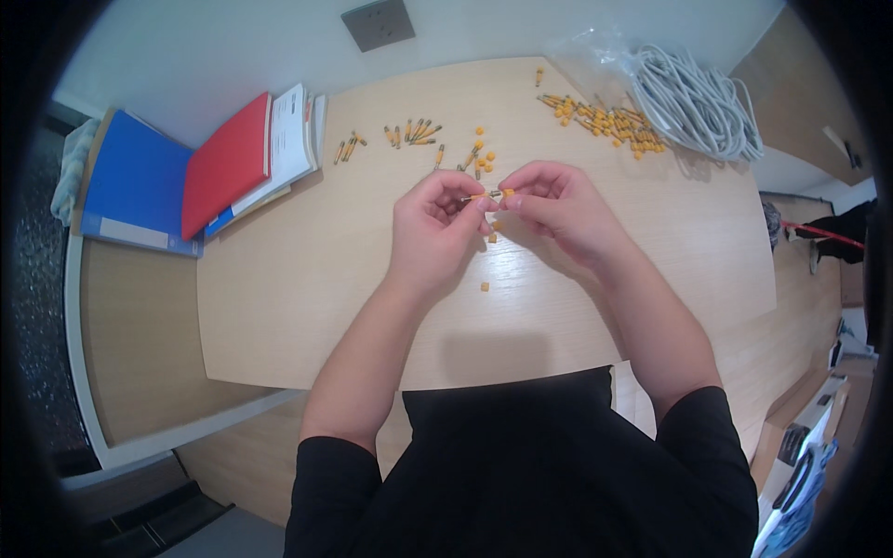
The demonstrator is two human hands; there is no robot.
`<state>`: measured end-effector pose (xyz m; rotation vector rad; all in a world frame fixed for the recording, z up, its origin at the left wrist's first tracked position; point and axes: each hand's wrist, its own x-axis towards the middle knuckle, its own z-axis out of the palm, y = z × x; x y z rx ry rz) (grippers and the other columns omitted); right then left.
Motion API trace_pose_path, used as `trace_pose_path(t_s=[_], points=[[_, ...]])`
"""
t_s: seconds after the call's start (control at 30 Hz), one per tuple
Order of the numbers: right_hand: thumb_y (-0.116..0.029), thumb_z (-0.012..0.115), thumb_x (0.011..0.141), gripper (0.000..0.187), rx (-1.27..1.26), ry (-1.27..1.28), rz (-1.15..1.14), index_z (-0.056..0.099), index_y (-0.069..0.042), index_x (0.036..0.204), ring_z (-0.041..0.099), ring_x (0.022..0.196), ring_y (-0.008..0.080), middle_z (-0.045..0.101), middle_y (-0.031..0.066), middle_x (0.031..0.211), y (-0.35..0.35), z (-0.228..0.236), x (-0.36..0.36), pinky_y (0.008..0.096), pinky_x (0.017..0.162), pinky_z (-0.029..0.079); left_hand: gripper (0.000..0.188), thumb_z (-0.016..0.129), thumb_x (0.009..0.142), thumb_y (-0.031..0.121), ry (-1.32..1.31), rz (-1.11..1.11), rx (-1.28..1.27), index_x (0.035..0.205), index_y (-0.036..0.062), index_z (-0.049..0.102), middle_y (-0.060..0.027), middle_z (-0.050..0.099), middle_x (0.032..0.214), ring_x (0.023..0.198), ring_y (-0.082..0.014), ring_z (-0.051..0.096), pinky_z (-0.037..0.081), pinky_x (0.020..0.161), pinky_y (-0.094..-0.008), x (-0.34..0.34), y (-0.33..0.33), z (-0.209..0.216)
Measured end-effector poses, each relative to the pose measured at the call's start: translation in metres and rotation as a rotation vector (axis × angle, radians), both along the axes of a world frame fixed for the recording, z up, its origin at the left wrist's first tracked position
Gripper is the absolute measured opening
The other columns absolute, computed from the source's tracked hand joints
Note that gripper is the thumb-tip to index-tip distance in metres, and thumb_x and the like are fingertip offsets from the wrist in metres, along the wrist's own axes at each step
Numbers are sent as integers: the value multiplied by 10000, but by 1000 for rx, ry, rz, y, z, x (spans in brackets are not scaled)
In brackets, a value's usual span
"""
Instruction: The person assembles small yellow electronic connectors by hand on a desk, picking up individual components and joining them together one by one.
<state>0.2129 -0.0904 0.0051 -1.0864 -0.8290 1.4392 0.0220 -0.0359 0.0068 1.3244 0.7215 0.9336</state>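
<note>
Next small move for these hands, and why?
I'd probably hold the left hand steady and gently twist the right hand to check the fit: their fingertips pinch opposite ends of a small yellow-and-metal piece. Gently, because its joint is too small to judge here.

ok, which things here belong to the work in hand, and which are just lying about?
Likely in the work:
- small orange-and-metal parts at the fingertips of left hand and right hand
- loose orange bit near the hands
- large pile of similar pieces

Seemingly just lying about:
- blue binder
- red folder
- coiled grey cable
- clear plastic bag
</note>
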Motion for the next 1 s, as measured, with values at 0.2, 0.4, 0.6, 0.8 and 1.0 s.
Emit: trace_pose_path(t_s=[0.2,0.4,0.6,0.8,1.0], points=[[8,720,914,149,-4,8,61,711,8,1063,645,811,86,724,64,924,1,-2,4,222,714,509,52,661,968,-32,112,-33,90,1016,-27,645,-102,731,878,705,-117,679,558,626,-243,1,-1,-3],[-4,724,919,133,36,-111,2,715,12,1051,648,868,95,718,60,933,-2,5,-5,237,788,532,46,661,990,12,253,-12,94,959,-22,660,-62,682,742,649,-82,621,492,580,-226,-2,0,-5],[-38,716,934,98,58,-207,3,727,2,1022,643,874,95,720,50,937,-2,2,-5,248,791,528,62,643,1002,28,292,-14,248,955,-12,653,-43,666,734,661,-83,623,497,602,-234,-3,1,-10],[-144,677,993,132,-23,-187,40,703,-17,965,617,781,82,695,35,854,0,0,-5,239,699,498,24,664,972,4,274,-50,317,972,-8,642,-54,681,801,723,-91,635,511,655,-245,-1,-1,-14],[-218,630,1046,226,-99,-87,67,659,-40,909,522,624,58,645,7,744,1,1,-9,230,570,425,53,684,942,-13,346,-41,478,973,-8,641,-62,677,788,719,-106,637,525,671,-261,-1,-2,-13]])
